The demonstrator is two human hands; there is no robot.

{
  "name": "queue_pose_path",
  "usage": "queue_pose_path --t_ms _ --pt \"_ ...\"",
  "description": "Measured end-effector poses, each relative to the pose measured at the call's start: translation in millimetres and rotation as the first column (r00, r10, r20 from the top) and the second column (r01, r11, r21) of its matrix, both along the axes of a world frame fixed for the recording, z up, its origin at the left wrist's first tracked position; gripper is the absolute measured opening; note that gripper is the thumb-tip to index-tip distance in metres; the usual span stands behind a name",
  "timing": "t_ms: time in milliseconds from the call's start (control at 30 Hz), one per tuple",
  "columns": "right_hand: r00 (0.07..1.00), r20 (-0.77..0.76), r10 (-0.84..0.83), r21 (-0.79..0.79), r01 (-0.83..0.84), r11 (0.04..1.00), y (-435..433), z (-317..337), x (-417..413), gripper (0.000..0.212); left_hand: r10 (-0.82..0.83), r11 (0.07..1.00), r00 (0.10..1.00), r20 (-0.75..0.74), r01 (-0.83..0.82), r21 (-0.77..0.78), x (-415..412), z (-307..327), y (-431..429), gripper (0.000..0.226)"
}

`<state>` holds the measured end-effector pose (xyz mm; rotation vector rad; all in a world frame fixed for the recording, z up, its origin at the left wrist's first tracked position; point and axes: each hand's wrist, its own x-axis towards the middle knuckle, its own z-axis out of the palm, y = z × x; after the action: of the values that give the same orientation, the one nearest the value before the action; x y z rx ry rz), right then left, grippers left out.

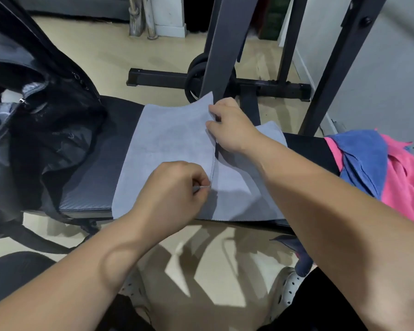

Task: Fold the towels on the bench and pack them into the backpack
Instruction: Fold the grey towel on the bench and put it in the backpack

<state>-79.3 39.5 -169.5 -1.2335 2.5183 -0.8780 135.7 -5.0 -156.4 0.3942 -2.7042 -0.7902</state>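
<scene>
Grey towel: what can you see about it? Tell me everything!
The grey towel is plain, soft-looking cloth with a stitched hem, lying across the black bench. One part lies folded over the rest. The left hand pinches the folded part's edge near the front; the right hand pinches it at the far end.

3 towels in all, 1 grey towel (172, 144), 1 blue towel (363, 158), 1 pink towel (406, 187) (any more under that pile, can't tell), 1 blk backpack (46, 130), 1 bench (93, 182), 2 hands, L hand (172, 187) & R hand (232, 125), 2 white clogs (287, 285)
</scene>
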Motion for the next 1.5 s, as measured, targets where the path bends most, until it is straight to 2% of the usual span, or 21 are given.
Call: queue_pose_path --t_ms 133,233,300,400,433,533,633,700,733,800,833,967,1067,1133,1267,1333,1500 --pt "0.995 0.075 -0.061 -0.135 0.07 0.988 29.9 15.9 -20.5 0.02 -0.032 0.999 0.998 -0.055 0.031 -0.008 -19.2 13.2 28.7 0.013" --pt "0.982 0.152 -0.116 -0.179 0.143 0.973 57.2 24.3 -37.6 0.018 -0.06 0.998 0.993 -0.1 0.061 0.005 -43.6 17.1 56.7 0.012" --pt "0.962 0.213 -0.168 -0.144 0.201 0.969 76.2 19.7 -51.7 0.013 -0.079 0.996 0.993 -0.093 0.082 0.027 -63.7 13.4 79.7 0.011" --pt "0.938 0.257 -0.234 -0.072 0.26 0.963 104.4 1.2 -66.4 0.033 -0.095 0.994 0.995 -0.013 0.096 0.044 -90.8 -3.8 112.5 0.01" --pt "0.938 0.252 -0.237 -0.04 0.255 0.966 112.4 -6.3 -69.0 0.034 -0.103 0.994 0.995 0.018 0.102 0.037 -97.4 -11.8 120.3 0.011" --pt "0.949 0.211 -0.234 0.062 0.226 0.972 125.3 -23.8 -73.3 0.014 -0.117 0.993 0.985 0.13 0.116 0.01 -106.9 -36.3 133.5 0.013" --pt "0.949 0.217 -0.228 0.057 0.221 0.974 127.9 -32.7 -75.9 0.013 -0.099 0.994 0.982 0.159 0.105 -0.028 -104.4 -51.5 137.1 0.014" --pt "0.947 0.237 -0.217 0.039 0.214 0.976 129.0 -33.3 -74.8 0.013 -0.083 0.996 0.988 0.133 0.087 -0.023 -103.2 -52.5 137.7 0.014" --pt "0.947 0.252 -0.196 0.026 0.196 0.98 129.9 -32.5 -74.4 0.019 -0.078 0.997 0.991 0.113 0.08 -0.016 -103.1 -50.9 137.7 0.014" --pt "0.943 0.289 -0.167 -0.032 0.184 0.982 130.9 -25.5 -72.1 0.049 -0.058 0.998 0.997 0.048 0.059 -0.026 -103.0 -44.0 137.2 0.014" --pt "0.938 0.305 -0.164 -0.073 0.194 0.978 131.0 -20.2 -71.3 0.057 -0.041 0.998 0.999 0.0 0.041 -0.04 -102.8 -39.2 137.0 0.014" --pt "0.927 0.335 -0.17 -0.215 0.251 0.944 133.5 0.4 -70.9 0.059 0.004 0.998 0.984 -0.178 -0.016 -0.068 -106.1 -21.1 139.7 0.007" --pt "0.929 0.317 -0.19 -0.216 0.266 0.939 142.1 1.9 -71.7 0.055 -0.017 0.998 0.985 -0.171 0.006 -0.069 -111.4 -21.1 147.6 0.006" --pt "0.926 0.284 -0.248 -0.145 0.297 0.944 147.6 -6.5 -73.5 0.045 -0.033 0.998 0.991 -0.132 0.027 -0.049 -114.5 -29.1 154.1 0.006" --pt "0.928 0.219 -0.3 0.044 0.298 0.953 154.3 -27.0 -78.0 0.029 -0.09 0.996 0.994 0.056 0.09 0.0 -115.5 -44.5 164.2 0.011" --pt "0.948 0.175 -0.265 0.104 0.25 0.963 155.5 -28.5 -76.6 0.032 -0.086 0.996 0.992 0.098 0.084 0.019 -112.5 -47.5 163.3 0.024" --pt "0.971 -0.161 -0.178 0.141 0.201 0.969 152.0 -19.4 -57.9 0.059 0.006 0.997 0.997 -0.074 -0.011 -0.078 -100.2 -45.5 118.9 0.044"
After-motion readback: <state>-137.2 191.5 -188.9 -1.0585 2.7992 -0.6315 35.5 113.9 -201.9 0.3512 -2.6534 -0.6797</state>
